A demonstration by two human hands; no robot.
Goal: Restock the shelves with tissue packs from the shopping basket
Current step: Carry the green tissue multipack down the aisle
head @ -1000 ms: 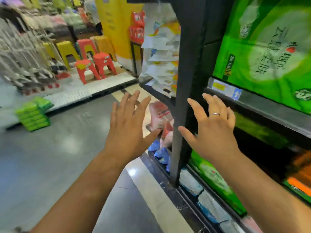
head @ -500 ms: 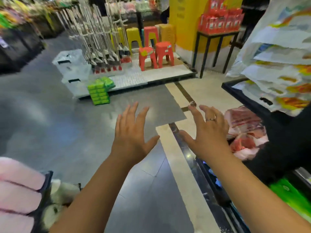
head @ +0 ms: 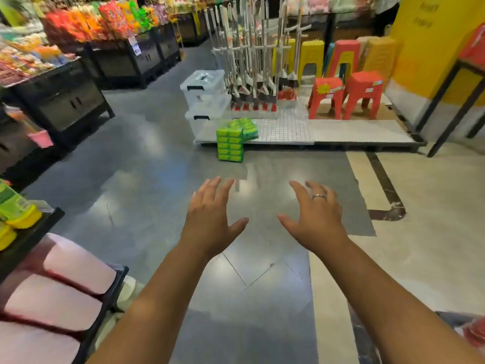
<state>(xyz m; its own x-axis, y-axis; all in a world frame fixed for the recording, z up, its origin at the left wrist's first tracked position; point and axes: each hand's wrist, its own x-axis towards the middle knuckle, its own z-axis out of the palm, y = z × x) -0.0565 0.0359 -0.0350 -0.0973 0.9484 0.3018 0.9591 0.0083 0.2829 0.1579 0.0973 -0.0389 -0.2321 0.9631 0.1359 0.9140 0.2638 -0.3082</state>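
Observation:
My left hand and my right hand are stretched out in front of me over the grey floor, fingers spread, holding nothing. A ring sits on my right hand. A stack of green tissue packs stands on the floor ahead, against a low white platform, well beyond both hands. Pink soft packs lie on a dark shelf at the bottom left. No shopping basket is in view.
Clear storage boxes, a rack of mops and red and yellow plastic stools stand on the platform. Black display stands with colourful goods line the left. A yellow pillar and a black table leg are at right.
My view has swung left, away from the shelf with green packs toward the aisle. Both hands stay open and empty in front of me. The green stack on the floor is now centred ahead.

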